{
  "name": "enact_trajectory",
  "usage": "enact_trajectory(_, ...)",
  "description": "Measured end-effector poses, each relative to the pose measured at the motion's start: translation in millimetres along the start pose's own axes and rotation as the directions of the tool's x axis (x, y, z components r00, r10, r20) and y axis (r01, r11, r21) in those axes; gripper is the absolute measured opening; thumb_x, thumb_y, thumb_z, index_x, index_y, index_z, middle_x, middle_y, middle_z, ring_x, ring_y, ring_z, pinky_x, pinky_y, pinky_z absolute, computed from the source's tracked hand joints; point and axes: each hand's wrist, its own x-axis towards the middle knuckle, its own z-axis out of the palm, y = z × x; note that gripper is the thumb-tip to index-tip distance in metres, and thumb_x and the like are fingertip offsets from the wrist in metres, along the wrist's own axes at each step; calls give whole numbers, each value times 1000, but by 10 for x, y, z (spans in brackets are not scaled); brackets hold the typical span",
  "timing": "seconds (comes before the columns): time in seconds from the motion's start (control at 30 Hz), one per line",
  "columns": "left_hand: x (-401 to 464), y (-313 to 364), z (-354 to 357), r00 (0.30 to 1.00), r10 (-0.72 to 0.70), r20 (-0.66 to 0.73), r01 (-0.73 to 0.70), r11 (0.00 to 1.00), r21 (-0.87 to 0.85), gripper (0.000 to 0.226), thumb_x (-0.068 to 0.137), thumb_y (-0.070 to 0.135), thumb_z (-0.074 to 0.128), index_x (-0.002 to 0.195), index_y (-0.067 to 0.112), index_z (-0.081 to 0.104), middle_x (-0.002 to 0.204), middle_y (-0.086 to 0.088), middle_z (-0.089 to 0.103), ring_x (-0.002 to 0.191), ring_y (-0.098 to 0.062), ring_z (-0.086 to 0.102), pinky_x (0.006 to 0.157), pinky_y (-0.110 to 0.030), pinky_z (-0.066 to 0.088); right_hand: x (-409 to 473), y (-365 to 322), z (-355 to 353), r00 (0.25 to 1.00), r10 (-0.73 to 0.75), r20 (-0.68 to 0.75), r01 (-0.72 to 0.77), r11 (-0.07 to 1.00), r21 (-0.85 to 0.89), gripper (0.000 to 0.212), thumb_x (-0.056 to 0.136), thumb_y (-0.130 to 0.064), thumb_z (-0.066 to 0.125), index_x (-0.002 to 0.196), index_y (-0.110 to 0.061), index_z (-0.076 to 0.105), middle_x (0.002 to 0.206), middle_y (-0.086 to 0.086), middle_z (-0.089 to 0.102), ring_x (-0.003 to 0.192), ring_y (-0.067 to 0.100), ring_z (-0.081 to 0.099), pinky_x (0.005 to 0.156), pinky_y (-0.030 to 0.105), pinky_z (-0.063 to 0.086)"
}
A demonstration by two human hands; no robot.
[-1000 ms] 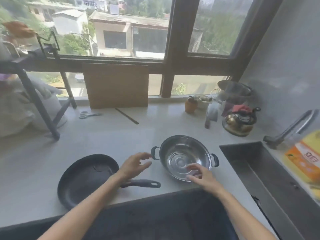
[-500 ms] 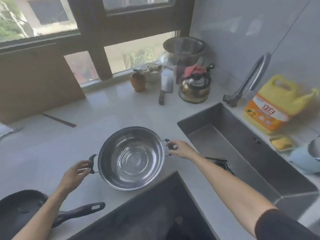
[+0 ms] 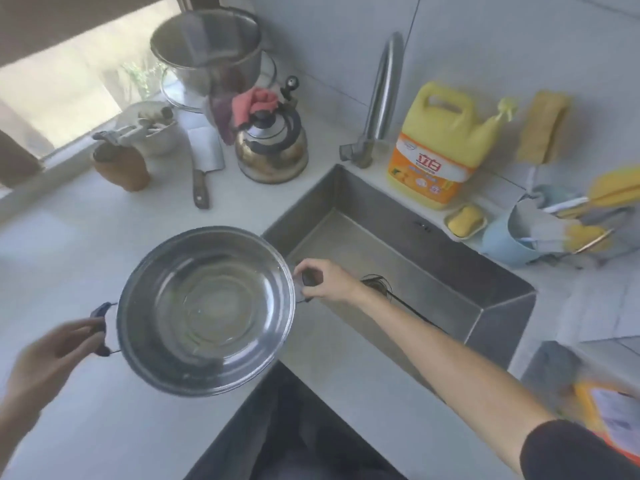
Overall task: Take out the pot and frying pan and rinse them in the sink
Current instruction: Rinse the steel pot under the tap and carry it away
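Note:
A shiny steel pot (image 3: 206,310) with two dark side handles hangs above the pale counter, its right edge at the sink's left rim. My left hand (image 3: 52,355) grips the near-left handle. My right hand (image 3: 320,280) is closed on the right handle, over the steel sink (image 3: 426,261). The pot is empty and upright. The curved tap (image 3: 381,98) stands at the sink's far corner. The frying pan is out of view.
Behind the pot lie a cleaver (image 3: 204,164), a brass kettle (image 3: 272,147) with a pink cloth, a brown jar (image 3: 121,168) and a steel bowl (image 3: 207,46). A yellow detergent jug (image 3: 440,147), soap dish (image 3: 465,220) and blue cup (image 3: 516,237) line the sink's far side.
Both hands took hold of the pot's handles and lifted it right toward the sink. My view swung right, so the frying pan left the frame.

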Motion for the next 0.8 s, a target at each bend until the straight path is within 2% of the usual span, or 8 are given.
enact_trajectory(0.13,249,1813,498,970,205,131,-190,975,-112,19,84,2,66,85,21,71,70,6,74,76,-12,67,87,-38,47,-459,233,-670,966,124,-227,-133,991,-26,25,69,-24,69,88,-38,60,96,6,68,89,23,63,77,30,46)
enact_trajectory(0.3,1061,2723,1354,814,462,352,-472,879,-62,35,82,5,69,85,41,69,71,12,73,69,-7,70,81,-34,54,-937,744,-1102,858,321,-401,-314,946,85,25,71,-21,71,87,-37,60,93,1,70,85,24,66,85,38,48)
enact_trajectory(0.37,1263,2930,1775,774,487,404,-523,852,-26,37,80,10,71,82,47,68,74,25,69,67,0,66,79,-28,54,-990,1033,-1151,800,377,-466,-339,926,167,27,73,-13,71,84,-36,61,92,3,68,85,29,66,81,35,47)
enact_trajectory(0.47,1450,3051,2385,729,479,489,-567,822,41,20,80,19,71,92,34,69,69,37,61,66,14,59,82,-23,50,-990,1526,-1124,758,451,-471,-362,892,271,25,76,-7,69,86,-28,62,99,-1,68,95,21,63,77,19,41)
enact_trajectory(0.6,1665,3000,3018,677,468,567,-626,772,111,27,82,19,68,83,45,59,65,37,60,65,18,57,75,-9,43,-877,2145,-979,725,498,-475,-382,865,324,29,75,-10,70,84,-36,62,102,-7,68,96,16,63,86,30,43)
enact_trajectory(0.67,1786,2936,3267,662,480,576,-659,739,142,21,83,15,67,88,35,65,67,36,61,66,16,57,71,-4,41,-784,2363,-903,714,523,-466,-393,849,352,29,76,-10,68,83,-37,60,101,-1,68,92,20,65,80,28,43)
enact_trajectory(0.73,1903,2855,3484,647,491,583,-692,699,180,17,82,14,67,94,26,68,66,21,65,66,5,59,74,-10,44,-684,2569,-831,703,550,-451,-419,833,362,30,76,-10,67,83,-38,59,92,6,68,86,27,66,71,29,42)
enact_trajectory(0.8,1976,2774,3660,659,445,607,-686,686,241,18,82,15,67,98,23,69,74,6,67,72,-13,61,78,-29,49,-595,2740,-778,685,577,-444,-456,815,356,29,76,-12,66,85,-39,59,80,9,66,75,32,65,59,26,39)
